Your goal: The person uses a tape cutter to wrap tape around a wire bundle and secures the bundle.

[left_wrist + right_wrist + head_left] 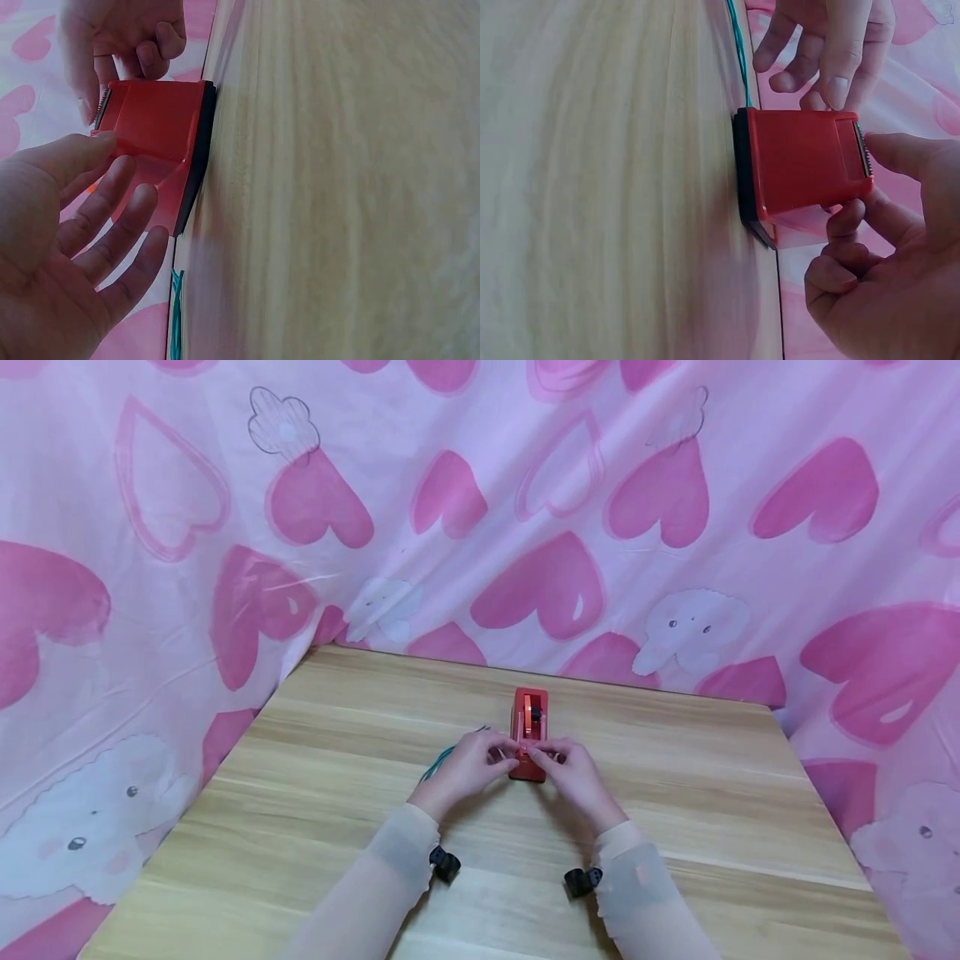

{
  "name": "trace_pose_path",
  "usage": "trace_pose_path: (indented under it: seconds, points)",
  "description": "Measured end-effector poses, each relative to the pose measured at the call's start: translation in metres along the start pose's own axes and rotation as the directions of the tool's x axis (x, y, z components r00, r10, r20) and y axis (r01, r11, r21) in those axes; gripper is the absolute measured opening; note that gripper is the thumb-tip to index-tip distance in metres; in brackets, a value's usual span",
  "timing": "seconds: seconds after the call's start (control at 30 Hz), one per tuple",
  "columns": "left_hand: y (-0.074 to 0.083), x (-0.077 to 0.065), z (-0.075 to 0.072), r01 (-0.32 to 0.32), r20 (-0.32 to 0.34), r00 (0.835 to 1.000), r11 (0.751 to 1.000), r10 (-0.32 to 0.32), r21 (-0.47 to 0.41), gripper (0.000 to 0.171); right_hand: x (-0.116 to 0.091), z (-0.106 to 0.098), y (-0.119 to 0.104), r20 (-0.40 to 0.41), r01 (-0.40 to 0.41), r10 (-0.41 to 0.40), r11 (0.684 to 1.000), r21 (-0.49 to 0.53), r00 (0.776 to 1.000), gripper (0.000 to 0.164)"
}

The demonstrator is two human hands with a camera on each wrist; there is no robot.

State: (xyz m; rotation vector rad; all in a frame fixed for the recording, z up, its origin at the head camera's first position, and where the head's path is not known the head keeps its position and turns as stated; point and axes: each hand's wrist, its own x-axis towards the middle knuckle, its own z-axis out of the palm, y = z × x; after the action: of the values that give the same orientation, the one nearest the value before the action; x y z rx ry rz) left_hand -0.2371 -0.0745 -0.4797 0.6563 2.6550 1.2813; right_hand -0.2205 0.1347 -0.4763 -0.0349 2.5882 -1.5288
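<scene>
A red tape dispenser (pixel 529 768) with a black base stands lengthwise on the table, its orange-cored roll at the far end. Its serrated cutter (pixel 863 150) faces the person. My left hand (pixel 474 766) is at its left side; in the left wrist view the thumb touches the cutter-end corner, the other fingers loosely spread. From the right, my right hand (pixel 576 777) pinches the cutter end between thumb and index finger, the remaining fingers curled in the right wrist view. Whether a strip of clear tape lies between the fingertips cannot be seen.
Teal cords or thin strands (pixel 437 763) lie on the wooden table (pixel 675 793), just left of and partly behind the left hand. A pink heart-patterned cloth (pixel 525 485) hangs behind the table's far edge and along both sides.
</scene>
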Motion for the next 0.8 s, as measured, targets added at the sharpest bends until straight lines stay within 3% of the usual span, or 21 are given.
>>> trace_pose_path:
  seconds: [0.13, 0.37, 0.57, 0.8]
  points:
    - [0.000, 0.001, 0.000, -0.013, -0.004, 1.000, 1.000, 0.013, 0.015, 0.020, 0.001, 0.002, -0.001, -0.022, -0.003, 0.005, 0.999, 0.047, 1.000, 0.028]
    - [-0.003, -0.001, 0.004, -0.004, -0.031, 1.000, 0.999, 0.005, 0.049, 0.021, -0.002, 0.011, -0.008, -0.074, -0.097, 0.107, 0.987, 0.125, 0.992, 0.023]
    - [-0.004, -0.001, 0.005, -0.006, -0.022, 1.000, 0.999, 0.007, 0.047, 0.021, 0.000, 0.015, -0.012, -0.131, -0.094, 0.115, 0.984, 0.153, 0.985, 0.018]
    - [-0.003, 0.001, 0.005, 0.015, -0.010, 1.000, 1.000, -0.015, 0.025, 0.018, 0.002, 0.015, -0.015, -0.126, -0.131, 0.155, 0.975, 0.181, 0.980, 0.020]
